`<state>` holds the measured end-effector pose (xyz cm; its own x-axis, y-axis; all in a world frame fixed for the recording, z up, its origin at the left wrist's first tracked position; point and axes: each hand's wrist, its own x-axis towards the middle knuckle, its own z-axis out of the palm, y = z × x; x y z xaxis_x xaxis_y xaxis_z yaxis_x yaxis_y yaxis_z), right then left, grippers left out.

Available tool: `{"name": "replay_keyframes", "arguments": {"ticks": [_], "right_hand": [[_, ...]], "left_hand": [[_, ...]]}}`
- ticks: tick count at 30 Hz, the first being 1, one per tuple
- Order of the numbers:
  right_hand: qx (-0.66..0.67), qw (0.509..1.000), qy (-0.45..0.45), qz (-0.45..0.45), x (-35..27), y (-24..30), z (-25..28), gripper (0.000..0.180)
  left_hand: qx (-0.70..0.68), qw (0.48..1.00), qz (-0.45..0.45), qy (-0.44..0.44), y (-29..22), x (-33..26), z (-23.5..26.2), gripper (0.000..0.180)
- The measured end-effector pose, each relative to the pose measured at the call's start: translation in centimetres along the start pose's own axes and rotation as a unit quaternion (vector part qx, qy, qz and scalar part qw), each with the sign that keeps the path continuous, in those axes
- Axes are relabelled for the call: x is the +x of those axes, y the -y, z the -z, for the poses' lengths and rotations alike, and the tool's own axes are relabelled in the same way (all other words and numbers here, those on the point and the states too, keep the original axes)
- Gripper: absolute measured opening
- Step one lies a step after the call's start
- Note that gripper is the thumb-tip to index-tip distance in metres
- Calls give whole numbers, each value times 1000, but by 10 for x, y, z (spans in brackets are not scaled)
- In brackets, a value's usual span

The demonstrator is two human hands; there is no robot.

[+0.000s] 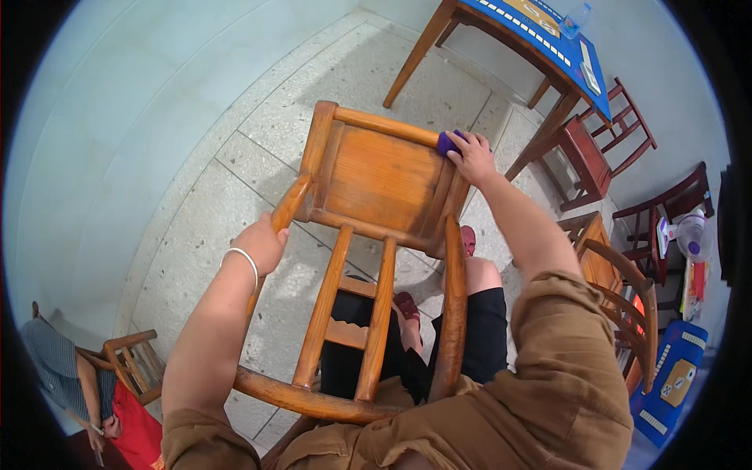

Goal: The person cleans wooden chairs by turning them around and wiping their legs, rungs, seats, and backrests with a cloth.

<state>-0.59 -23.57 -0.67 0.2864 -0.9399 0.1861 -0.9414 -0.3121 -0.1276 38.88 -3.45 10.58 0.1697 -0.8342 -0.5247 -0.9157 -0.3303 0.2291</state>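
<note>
A wooden chair (384,184) stands in front of me, its slatted back close to my body and its square seat farther off. My left hand (262,244) is wrapped round the left upright of the chair back; a white bangle circles that wrist. Out at the far right corner of the seat, my right hand (473,160) is closed over a bunched purple cloth (449,144), pressed against the frame. Most of the cloth is hidden under the fingers. Through the slats, part of my legs and red shoes show.
Beyond the seat, a wooden table (533,47) carries a blue mat and a plastic bottle (576,19). Reddish chairs (587,149), a fan (693,233) and another wooden chair (619,274) line the right side. At lower left, a person (63,364) is beside a small chair (135,364).
</note>
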Motion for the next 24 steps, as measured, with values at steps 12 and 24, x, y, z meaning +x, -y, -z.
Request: {"name": "replay_keyframes", "arguments": {"ticks": [12,24], "right_hand": [[189,918,50,-344,50,-15,-4,47],[259,933,-89,-234,-97,15,-24,61]], "left_hand": [[1,1000,1,2,1,1,1,44],[14,1000,-3,-11,5,-1,-5,39]]}}
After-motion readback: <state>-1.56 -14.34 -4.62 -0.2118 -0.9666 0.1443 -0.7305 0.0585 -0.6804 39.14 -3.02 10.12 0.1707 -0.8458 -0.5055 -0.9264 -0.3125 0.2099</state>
